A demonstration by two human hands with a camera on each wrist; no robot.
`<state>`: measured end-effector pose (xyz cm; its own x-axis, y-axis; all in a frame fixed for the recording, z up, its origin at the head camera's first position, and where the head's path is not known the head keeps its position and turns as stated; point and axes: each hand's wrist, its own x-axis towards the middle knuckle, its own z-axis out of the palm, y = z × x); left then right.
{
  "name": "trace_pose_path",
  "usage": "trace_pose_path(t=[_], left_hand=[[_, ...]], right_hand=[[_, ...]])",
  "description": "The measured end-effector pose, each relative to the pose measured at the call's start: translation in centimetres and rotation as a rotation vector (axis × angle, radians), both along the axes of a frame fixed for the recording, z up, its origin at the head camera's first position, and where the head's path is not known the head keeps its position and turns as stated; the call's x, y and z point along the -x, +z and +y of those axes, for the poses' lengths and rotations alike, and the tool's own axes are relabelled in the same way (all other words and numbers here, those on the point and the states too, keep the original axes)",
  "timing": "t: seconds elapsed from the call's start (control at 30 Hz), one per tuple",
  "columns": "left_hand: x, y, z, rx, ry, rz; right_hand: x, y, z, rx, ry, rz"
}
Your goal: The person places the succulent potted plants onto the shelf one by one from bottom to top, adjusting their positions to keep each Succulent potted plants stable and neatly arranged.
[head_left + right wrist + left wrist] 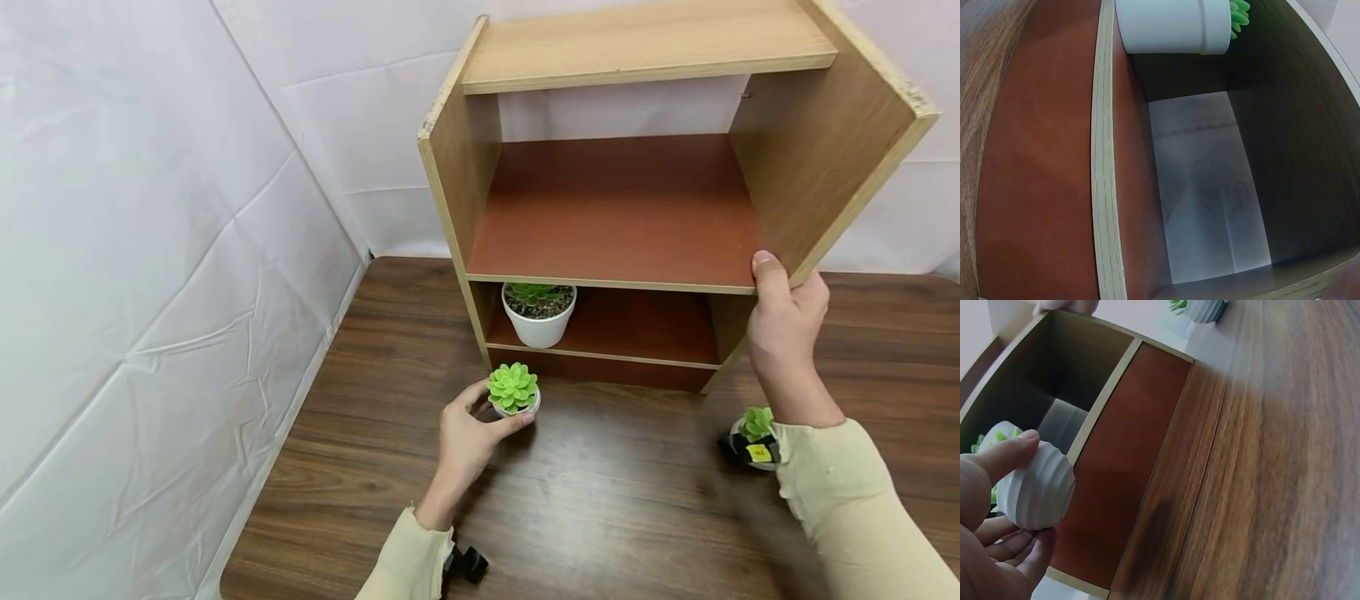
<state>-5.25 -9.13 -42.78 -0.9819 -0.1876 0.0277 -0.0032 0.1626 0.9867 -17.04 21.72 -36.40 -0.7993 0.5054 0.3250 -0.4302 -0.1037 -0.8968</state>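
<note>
A small potted succulent is in my left hand, its ribbed white pot pinched between thumb and fingers. It is held up off the table, in front of the shelf unit's lower left. My right hand grips the front edge of the right side panel of the wooden shelf unit, thumb on the inner side. On the lower shelf, at the left, stands a larger succulent in a smooth white pot; the right wrist view shows that white pot near the top.
Another small succulent stands on the table at the right, partly hidden by my right sleeve and wrist camera. The dark wood-grain table lies under everything. White cloth hangs on the left and behind the unit.
</note>
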Motion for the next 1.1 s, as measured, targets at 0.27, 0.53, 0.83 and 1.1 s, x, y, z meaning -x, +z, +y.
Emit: trace_pose_path(t=[0.27, 0.53, 0.83, 1.1], left_hand=[[1.0, -2.6, 0.2, 0.002, 0.009, 0.018], [1.2, -3.0, 0.8, -0.004, -0.021, 0.070], [0.4, 0.1, 1.6, -0.028, -0.019, 0.086], [-0.2, 1.5, 2.2, 0.023, -0.012, 0.133]], right_hand=[[0.0, -0.1, -0.1, -0.001, 0.008, 0.025], [0.0, -0.1, 0.0, -0.011, 0.011, 0.028], [0.0, 0.0, -0.1, -0.009, 0.016, 0.023], [-0.1, 0.0, -0.1, -0.006, 0.019, 0.023]])
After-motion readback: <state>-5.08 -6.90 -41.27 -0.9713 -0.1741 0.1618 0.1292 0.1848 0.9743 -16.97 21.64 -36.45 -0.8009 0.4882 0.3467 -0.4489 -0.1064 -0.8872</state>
